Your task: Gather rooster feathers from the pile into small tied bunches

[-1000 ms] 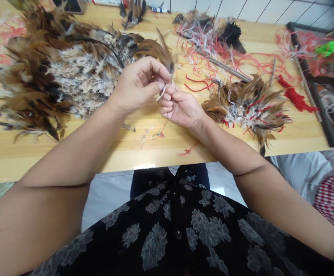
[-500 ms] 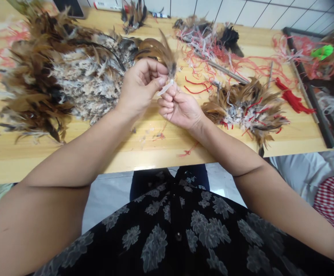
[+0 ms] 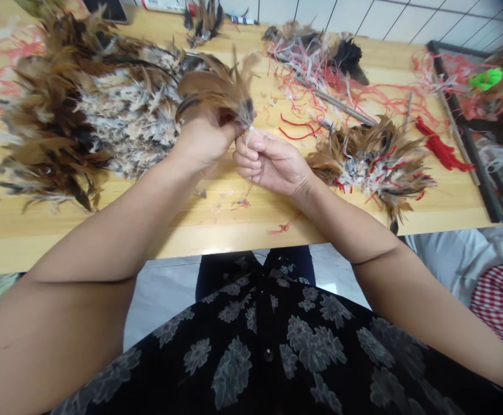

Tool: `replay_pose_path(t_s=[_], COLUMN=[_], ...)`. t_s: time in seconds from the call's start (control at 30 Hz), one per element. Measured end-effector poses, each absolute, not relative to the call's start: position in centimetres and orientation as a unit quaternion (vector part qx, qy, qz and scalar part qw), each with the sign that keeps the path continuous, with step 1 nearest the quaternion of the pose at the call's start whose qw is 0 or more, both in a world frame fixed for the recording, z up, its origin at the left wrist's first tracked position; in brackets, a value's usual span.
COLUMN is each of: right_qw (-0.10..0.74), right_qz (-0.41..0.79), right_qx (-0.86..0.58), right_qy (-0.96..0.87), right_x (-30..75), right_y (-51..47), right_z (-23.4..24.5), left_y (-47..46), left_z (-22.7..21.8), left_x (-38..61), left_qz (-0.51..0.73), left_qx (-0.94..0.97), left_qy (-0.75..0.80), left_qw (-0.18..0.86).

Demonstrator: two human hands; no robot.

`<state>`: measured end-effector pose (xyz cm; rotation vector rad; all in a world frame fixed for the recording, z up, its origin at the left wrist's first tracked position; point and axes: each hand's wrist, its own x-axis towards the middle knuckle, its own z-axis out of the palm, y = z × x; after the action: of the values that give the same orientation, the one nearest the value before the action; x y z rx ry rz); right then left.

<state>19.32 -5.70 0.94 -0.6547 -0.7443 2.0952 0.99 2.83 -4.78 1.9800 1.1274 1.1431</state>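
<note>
Here, both hands meet just above the near half of the wooden table (image 3: pixel 234 222). The left hand (image 3: pixel 203 148) is closed around the base of a feather bundle (image 3: pixel 214 86), whose brown plumes fan up and to the left above the knuckles, while the quill ends sit at the right edge of the fist, hidden for the most part by the curled fingers. The right hand (image 3: pixel 277 167) lies just beside it, touching it at the fingertips; its fingers are folded in, and thumb and forefinger pinch a pale strip (image 3: pixel 250 132) right where the bundle's base comes out of the left fist (only a short bit of the strip shows, so how it runs about the quills cannot be told). The bundle is thus held off the table, between the two hands, with plumes beyond the fingers and stems inside them.

Behind the left hand lies a large heap of feathers (image 3: pixel 91 109), brown at the rim and pale in the middle. To the right of the right hand lies a smaller feather cluster (image 3: pixel 372 161) shot through with red threads. Farther back are loose red strings (image 3: pixel 295 131), a tangle of pale and red strips (image 3: pixel 307 57) and a red tassel (image 3: pixel 442 147).
</note>
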Motion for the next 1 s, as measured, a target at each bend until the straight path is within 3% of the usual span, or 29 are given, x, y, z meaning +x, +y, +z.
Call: replay_pose_path(t_s=[0.17, 0.43, 0.67, 0.83, 1.0], right_qw=[0.429, 0.474, 0.493, 0.506, 0.5], right_qz=[0.812, 0.746, 0.779, 0.789, 0.795], right_qx=[-0.257, -0.321, -0.314, -0.317, -0.321], right_qy=[-0.301, -0.34, -0.225, -0.148, -0.125], right_x=[19.6, 20.0, 19.8, 19.4, 19.2], right_y=[-5.4, -5.3, -5.6, -5.5, -5.3], right_z=[0.9, 2.0, 3.2, 3.7, 3.3], left_y=[2.7, -1.7, -0.7, -1.5, -0.7], left_z=[-3.6, -0.4, -2.4, -1.6, -2.6], left_x=[1.4, 2.6, 2.4, 3.0, 3.4], left_qz=[0.418, 0.492, 0.539, 0.577, 0.561], left_qx=[0.718, 0.735, 0.742, 0.753, 0.745], left_qy=[0.459, 0.402, 0.346, 0.289, 0.266], left_qw=[0.312, 0.239, 0.2, 0.129, 0.244])
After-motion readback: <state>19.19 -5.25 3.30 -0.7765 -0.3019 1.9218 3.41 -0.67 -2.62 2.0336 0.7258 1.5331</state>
